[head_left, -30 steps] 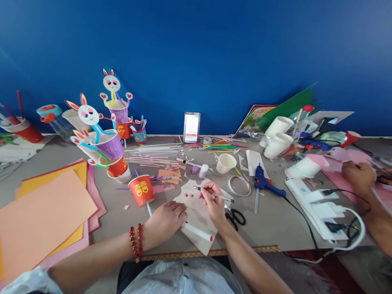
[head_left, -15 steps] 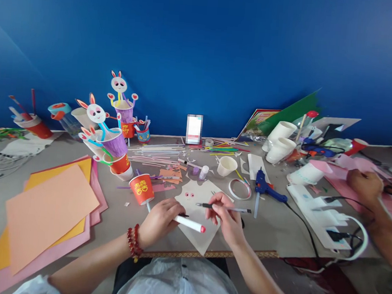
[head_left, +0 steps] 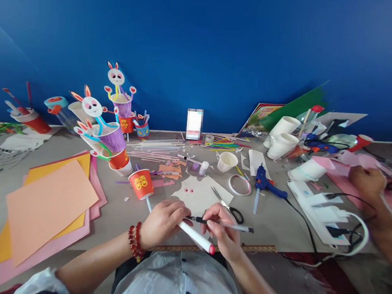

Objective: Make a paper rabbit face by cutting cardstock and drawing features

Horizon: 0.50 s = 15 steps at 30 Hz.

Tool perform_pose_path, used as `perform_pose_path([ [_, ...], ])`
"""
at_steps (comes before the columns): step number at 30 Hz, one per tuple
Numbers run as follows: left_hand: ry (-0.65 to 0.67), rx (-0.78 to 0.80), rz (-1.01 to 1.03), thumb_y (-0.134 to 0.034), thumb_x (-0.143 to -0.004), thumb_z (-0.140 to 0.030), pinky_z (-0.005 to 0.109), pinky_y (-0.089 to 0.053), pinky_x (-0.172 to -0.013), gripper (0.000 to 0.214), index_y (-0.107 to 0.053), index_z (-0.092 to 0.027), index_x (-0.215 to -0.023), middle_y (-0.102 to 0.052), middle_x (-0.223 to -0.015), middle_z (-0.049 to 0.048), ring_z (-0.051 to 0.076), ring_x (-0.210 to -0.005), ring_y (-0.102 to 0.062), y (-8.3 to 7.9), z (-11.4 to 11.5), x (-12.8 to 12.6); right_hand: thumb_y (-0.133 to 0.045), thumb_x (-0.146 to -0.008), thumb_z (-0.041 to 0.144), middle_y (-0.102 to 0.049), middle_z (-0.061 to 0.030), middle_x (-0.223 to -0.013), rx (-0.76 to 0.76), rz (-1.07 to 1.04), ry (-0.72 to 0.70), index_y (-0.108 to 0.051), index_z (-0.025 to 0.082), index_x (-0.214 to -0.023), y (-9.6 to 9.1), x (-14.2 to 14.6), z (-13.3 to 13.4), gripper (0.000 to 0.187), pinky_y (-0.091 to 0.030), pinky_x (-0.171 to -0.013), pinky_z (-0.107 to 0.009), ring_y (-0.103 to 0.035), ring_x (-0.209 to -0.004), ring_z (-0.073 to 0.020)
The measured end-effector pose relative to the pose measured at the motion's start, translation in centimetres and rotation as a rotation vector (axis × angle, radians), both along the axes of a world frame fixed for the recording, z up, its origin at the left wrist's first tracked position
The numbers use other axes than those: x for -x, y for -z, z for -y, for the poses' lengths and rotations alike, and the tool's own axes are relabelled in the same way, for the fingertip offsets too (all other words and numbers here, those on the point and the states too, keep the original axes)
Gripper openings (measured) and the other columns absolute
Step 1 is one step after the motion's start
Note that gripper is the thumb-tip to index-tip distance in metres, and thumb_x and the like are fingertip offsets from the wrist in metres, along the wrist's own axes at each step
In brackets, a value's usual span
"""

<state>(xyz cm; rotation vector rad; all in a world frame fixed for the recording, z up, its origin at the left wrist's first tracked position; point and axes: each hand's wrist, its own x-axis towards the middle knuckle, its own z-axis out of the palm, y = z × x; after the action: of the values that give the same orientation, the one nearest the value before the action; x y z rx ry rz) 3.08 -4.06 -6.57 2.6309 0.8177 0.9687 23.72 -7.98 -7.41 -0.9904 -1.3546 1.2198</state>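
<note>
My left hand, with a red bead bracelet at the wrist, is closed round a white marker with a red end. My right hand pinches a thin black pen that lies level and points left toward the marker's tip. Both hands hover close together over the near table edge. Just beyond them lies a white paper cut-out with two pink eyes. A red paper cup on a straw stands to its left, and black-handled scissors rest to its right.
Stacked orange, yellow and pink sheets lie at the left. Bunny cup figures stand behind them. A blue glue gun, tape roll, white cups and a power strip fill the right. Another person's hand works on pink paper.
My left hand picked up the white marker from the paper. Both hands drew back toward me, bringing the pen and the marker together. The scissors are now uncovered.
</note>
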Motion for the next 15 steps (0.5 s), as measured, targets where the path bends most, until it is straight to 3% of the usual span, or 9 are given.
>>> perform_pose_path([
  [3, 0.025, 0.0, -0.002, -0.047, -0.1, -0.029, 0.026, -0.042, -0.059, 0.016, -0.055, -0.017, -0.092, -0.062, -0.068, 0.002, 0.016, -0.059, -0.056, 0.0, 0.4, -0.2, -0.054, -0.091, 0.039, -0.063, 0.0001, -0.063, -0.004, 0.035, -0.046, -0.059, 0.021, -0.083, -0.3, 0.4, 0.4, 0.02, -0.038, -0.048, -0.025, -0.052, -0.052, -0.0142],
  [7, 0.026, 0.057, 0.036, -0.039, -0.103, -0.032, 0.028, -0.045, -0.059, 0.021, -0.052, -0.017, -0.108, -0.067, -0.075, 0.0046, 0.018, -0.06, -0.061, -0.3, 1.3, -0.2, -0.055, -0.091, 0.045, -0.058, 0.002, -0.058, 0.051, -0.038, -0.051, -0.058, 0.021, -0.081, 0.0, 1.4, 1.2, 0.026, -0.035, -0.046, -0.024, -0.047, -0.048, -0.0125],
  [15, -0.095, 0.17, 0.066, -0.033, -0.104, -0.03, 0.028, -0.049, -0.057, 0.018, -0.045, -0.021, -0.113, -0.072, -0.085, 0.0059, 0.019, -0.063, -0.067, -1.1, 3.4, -1.3, -0.052, -0.084, 0.026, -0.045, 0.0065, -0.047, 0.092, -0.423, 0.104, -0.052, 0.021, -0.069, 2.6, 4.1, 1.5, 0.016, -0.024, -0.037, -0.02, -0.033, -0.036, -0.0078],
])
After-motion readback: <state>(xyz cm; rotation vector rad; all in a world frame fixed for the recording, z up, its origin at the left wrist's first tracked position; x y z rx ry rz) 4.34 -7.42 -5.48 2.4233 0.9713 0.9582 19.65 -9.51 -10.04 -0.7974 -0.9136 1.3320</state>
